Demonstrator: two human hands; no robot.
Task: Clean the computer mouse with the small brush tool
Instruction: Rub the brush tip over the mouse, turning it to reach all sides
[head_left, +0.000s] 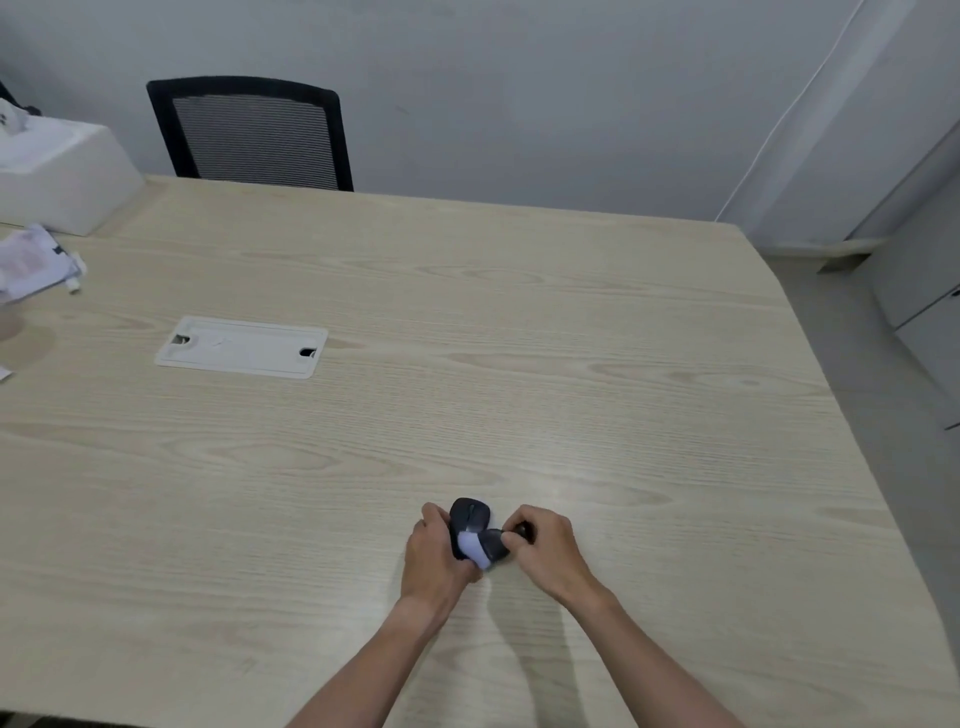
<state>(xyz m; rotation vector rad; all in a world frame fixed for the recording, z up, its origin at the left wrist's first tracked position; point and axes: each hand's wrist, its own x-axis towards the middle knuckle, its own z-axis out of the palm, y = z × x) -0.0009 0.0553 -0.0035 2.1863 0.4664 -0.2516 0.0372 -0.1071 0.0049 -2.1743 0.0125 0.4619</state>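
I see the left hand (435, 556) wrapped around the dark computer mouse (469, 519), fingers curled over its far side and mostly hidden. The right hand (545, 545) pinches a small dark brush tool (496, 544) whose whitish end (475, 550) lies against the mouse's near end; its bristles are too small to make out.

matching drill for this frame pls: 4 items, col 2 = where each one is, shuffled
1. mouse
2. office chair
3. cable hatch
4. white box

A. far left corner of the table
B. set flush into the tabletop, left of centre
C. behind the table's far edge, by the wall
D. near edge, between left hand and right hand

Pairs: 1-D, 2-C, 3-B, 4-A
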